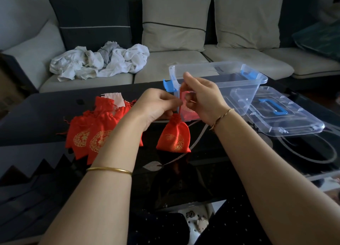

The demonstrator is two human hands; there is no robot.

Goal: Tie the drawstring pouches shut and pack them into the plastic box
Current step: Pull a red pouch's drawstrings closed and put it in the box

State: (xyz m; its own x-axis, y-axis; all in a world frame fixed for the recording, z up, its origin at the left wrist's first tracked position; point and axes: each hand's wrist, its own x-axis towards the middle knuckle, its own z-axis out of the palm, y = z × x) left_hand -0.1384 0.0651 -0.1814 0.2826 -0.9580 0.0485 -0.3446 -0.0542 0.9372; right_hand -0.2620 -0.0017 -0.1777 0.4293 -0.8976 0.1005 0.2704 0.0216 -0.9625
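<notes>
You are pinching the thin red drawstring (pixel 180 108) in both grips at frame centre; your left grip (pixel 156 105) is nipping it low, your right grip (pixel 202 97) higher; the satin pouch (pixel 174 136) is hanging directly below, long axis upright, neck gathered, over the glossy black counter (pixel 55 116); the clear plastic box (pixel 220 79) is standing open just behind, nearer your right grip; limp pouches (pixel 88 134) are lying piled centre left.

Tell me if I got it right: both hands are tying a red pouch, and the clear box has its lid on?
Not quite. In the head view the clear box is open; its lid lies on the table beside it. The left hand and right hand are indeed tying a red pouch.
</notes>
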